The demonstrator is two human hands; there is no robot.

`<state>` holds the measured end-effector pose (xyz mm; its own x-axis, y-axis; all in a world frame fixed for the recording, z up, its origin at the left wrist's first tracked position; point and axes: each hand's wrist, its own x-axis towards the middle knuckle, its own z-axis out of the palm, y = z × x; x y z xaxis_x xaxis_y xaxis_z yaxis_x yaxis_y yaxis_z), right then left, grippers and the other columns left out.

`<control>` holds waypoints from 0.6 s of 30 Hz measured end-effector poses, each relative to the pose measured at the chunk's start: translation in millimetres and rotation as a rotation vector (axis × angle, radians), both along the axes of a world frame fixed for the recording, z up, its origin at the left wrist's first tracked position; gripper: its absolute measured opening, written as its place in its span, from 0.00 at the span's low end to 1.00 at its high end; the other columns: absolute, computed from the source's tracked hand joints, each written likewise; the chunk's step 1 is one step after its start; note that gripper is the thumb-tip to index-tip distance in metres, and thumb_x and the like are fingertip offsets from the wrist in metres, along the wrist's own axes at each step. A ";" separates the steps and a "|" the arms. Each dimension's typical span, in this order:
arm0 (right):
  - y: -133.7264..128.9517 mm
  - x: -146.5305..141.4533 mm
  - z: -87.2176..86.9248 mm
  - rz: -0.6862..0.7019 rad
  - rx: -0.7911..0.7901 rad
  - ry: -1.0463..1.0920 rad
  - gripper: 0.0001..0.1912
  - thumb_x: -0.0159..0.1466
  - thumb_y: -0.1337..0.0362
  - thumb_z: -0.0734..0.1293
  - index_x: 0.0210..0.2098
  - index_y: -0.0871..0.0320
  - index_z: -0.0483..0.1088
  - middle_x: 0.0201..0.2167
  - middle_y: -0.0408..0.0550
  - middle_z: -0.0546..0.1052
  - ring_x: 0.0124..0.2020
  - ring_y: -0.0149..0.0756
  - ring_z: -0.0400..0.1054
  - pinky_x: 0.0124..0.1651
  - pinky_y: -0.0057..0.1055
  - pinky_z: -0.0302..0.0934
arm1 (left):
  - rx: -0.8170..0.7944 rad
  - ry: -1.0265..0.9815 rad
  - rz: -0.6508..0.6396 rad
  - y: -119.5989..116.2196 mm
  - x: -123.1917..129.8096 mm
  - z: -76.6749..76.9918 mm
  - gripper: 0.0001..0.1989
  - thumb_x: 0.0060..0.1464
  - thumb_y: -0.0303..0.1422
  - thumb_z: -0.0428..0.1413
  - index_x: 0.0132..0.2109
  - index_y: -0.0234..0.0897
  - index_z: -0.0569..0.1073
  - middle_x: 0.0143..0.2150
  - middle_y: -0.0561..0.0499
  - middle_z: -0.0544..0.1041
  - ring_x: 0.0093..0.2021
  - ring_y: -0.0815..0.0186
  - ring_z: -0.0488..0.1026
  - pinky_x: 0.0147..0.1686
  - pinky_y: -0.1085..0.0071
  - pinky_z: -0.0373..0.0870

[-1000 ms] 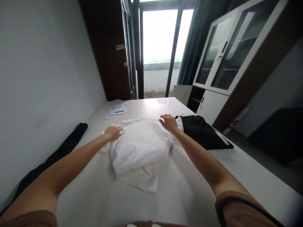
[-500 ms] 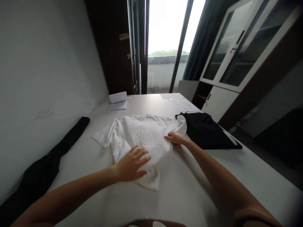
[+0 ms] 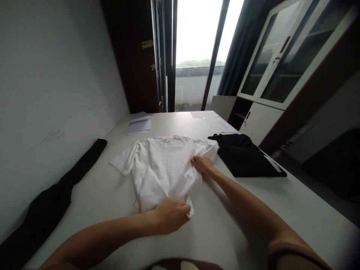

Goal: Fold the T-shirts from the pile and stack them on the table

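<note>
A white T-shirt [image 3: 163,161] lies spread on the white table, its collar pointing away from me and its hem towards me. My left hand [image 3: 171,215] is closed on the hem at the near right corner, with cloth gathered at the fingers. Higher up, my right hand [image 3: 202,164] pinches the shirt's right side just below the sleeve. Creases run across the cloth between the two hands. The shirt's right sleeve touches or overlaps a folded black garment [image 3: 247,157]; I cannot tell which.
A long black garment [image 3: 60,187] lies along the wall on the left. Papers [image 3: 140,124] lie at the table's far left, and flat sheets [image 3: 216,122] at its far right. A white cabinet [image 3: 264,116] stands beyond the right edge of the white table [image 3: 213,240].
My left hand has come down towards me and closed on the shirt's hem; before, its fingers were spread above the cloth. My right hand has shifted slightly left, drawing the cloth with it.
</note>
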<state>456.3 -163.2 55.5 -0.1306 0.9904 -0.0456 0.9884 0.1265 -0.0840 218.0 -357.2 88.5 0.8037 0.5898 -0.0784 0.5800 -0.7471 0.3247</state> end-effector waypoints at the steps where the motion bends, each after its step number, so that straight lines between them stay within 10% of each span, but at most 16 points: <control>1: 0.1 0.0 -0.1 -0.002 0.000 0.000 0.18 0.73 0.55 0.60 0.45 0.56 0.80 0.46 0.57 0.82 0.48 0.47 0.77 0.46 0.35 0.64 | -0.099 -0.061 0.038 -1.6 1.3 7.3 0.08 0.66 0.34 0.53 0.36 0.39 0.70 0.33 0.49 0.76 0.32 0.62 0.73 0.34 0.67 0.67; 10: 14.6 -0.5 -1.7 -0.009 0.039 0.031 0.19 0.73 0.56 0.59 0.47 0.55 0.80 0.48 0.56 0.82 0.49 0.47 0.77 0.46 0.34 0.64 | -0.996 -0.932 0.192 -23.7 16.3 76.6 0.25 0.65 0.56 0.51 0.35 0.37 0.65 0.31 0.54 0.64 0.32 0.69 0.61 0.35 0.71 0.62; 14: 25.9 2.3 -0.4 -0.061 0.046 0.004 0.18 0.73 0.58 0.59 0.48 0.57 0.79 0.49 0.58 0.81 0.51 0.49 0.76 0.46 0.35 0.64 | -0.943 -0.755 0.001 -3.5 18.1 47.6 0.18 0.59 0.45 0.62 0.45 0.36 0.72 0.36 0.53 0.71 0.35 0.68 0.66 0.37 0.71 0.65; 18: 28.1 12.8 1.4 -0.095 0.067 -0.017 0.18 0.73 0.58 0.60 0.48 0.58 0.79 0.49 0.60 0.81 0.50 0.49 0.76 0.47 0.35 0.64 | -0.524 -0.663 0.249 39.2 -6.7 7.9 0.09 0.60 0.35 0.59 0.45 0.36 0.76 0.37 0.51 0.74 0.37 0.65 0.70 0.40 0.69 0.67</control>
<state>469.1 -135.0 56.9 -0.0354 0.9992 0.0199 0.9975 0.0365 -0.0612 211.2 -318.0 96.4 0.6326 0.7729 0.0492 0.2766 -0.2848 0.9178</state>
